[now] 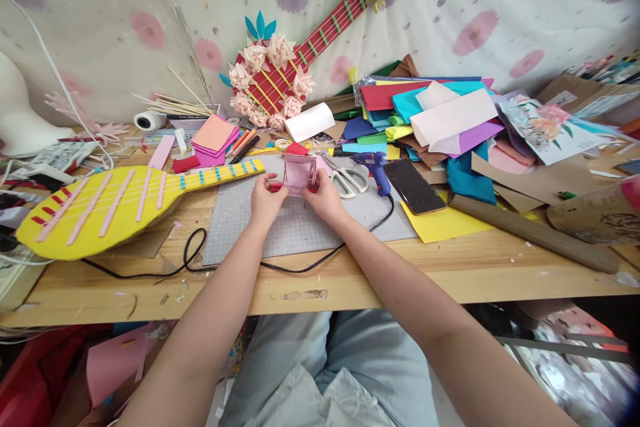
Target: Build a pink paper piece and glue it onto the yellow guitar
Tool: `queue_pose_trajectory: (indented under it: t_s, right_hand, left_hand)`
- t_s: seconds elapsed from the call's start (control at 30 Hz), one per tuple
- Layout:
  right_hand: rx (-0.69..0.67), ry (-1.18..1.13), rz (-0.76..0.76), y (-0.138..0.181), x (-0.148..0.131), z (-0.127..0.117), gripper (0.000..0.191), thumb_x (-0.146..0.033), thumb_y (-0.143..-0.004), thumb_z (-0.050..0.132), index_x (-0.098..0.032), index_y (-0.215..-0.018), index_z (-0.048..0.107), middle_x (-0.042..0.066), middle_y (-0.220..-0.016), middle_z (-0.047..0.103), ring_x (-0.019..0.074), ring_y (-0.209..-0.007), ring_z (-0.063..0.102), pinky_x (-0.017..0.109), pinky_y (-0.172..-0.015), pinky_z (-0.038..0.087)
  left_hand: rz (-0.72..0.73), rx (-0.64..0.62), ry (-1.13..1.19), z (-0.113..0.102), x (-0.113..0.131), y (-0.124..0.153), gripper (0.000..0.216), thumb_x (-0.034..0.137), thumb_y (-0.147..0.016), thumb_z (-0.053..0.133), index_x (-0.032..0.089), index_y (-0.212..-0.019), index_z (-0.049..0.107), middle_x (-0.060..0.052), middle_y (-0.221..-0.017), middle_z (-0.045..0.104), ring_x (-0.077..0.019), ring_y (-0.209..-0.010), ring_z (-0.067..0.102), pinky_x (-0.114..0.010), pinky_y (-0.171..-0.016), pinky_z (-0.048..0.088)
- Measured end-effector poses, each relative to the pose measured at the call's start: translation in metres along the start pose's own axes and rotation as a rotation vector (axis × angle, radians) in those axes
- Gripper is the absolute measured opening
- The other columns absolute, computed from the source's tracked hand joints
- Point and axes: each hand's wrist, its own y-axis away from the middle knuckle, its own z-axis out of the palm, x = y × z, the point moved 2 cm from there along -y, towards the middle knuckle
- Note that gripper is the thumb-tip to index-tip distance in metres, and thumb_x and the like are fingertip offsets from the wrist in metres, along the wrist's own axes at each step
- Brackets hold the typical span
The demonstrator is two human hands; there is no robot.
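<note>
Over the grey cutting mat (240, 227), a small pink box (299, 173) with an open side faces me, seemingly of paper or card. My left hand (268, 199) grips its left side between thumb and fingers. On the opposite side, my right hand (324, 197) pinches the box too. Bits of red show by the fingers of both hands; what they belong to is unclear. Just right of my right hand lie white-handled scissors (350, 181), and past them a blue hot glue gun (376, 170) with its black cord.
A yellow lute-shaped craft (115, 203) lies at left. A red one with paper roses (273, 90) leans on the back curtain. Rightward are a phone (414, 185), a cardboard tube (530, 230) and heaped coloured paper (450, 113). Pink sticky notes (215, 135) lie behind the mat.
</note>
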Motion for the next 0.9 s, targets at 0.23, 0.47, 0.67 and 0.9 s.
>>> queue_pose_trajectory:
  t_s: [0.23,0.47,0.67,0.9]
  right_hand:
    - [-0.022,0.030,-0.052,0.0020,-0.0027,0.0004,0.024,-0.023,-0.066,0.049,-0.022,-0.089,0.042,-0.001,-0.074,0.059,0.0161,-0.066,0.055,0.028,-0.062,0.040]
    - [-0.023,0.006,-0.064,0.0014,-0.0001,0.0026,0.025,-0.022,-0.065,0.049,-0.022,-0.089,0.040,-0.001,-0.073,0.059,0.0167,-0.066,0.056,0.028,-0.062,0.040]
    - [-0.010,-0.007,-0.069,0.0016,0.0000,0.0035,0.023,-0.023,-0.065,0.048,-0.023,-0.086,0.039,-0.002,-0.072,0.057,0.0171,-0.064,0.054,0.030,-0.062,0.041]
    - [-0.015,-0.011,-0.061,0.0007,0.0000,0.0047,0.023,-0.023,-0.065,0.048,-0.023,-0.086,0.039,-0.002,-0.071,0.058,0.0168,-0.063,0.054,0.030,-0.062,0.041]
  left_hand:
    - [0.028,0.002,-0.001,-0.0002,-0.0029,-0.0006,0.037,0.016,-0.057,0.062,0.018,-0.091,0.051,0.001,-0.071,0.060,-0.0105,-0.061,0.055,-0.022,-0.058,0.041]
    - [-0.017,0.044,0.028,0.0016,-0.0032,-0.0012,0.035,0.014,-0.056,0.061,0.016,-0.089,0.049,0.001,-0.071,0.058,-0.0094,-0.061,0.055,-0.021,-0.058,0.041]
    - [-0.032,0.066,0.025,0.0022,-0.0053,-0.0026,0.037,0.013,-0.055,0.061,0.016,-0.090,0.048,0.001,-0.072,0.058,-0.0089,-0.060,0.054,-0.021,-0.055,0.040]
    - [-0.051,0.067,0.013,0.0021,-0.0078,-0.0027,0.038,0.012,-0.055,0.061,0.016,-0.091,0.048,0.002,-0.072,0.059,-0.0084,-0.058,0.053,-0.022,-0.056,0.040]
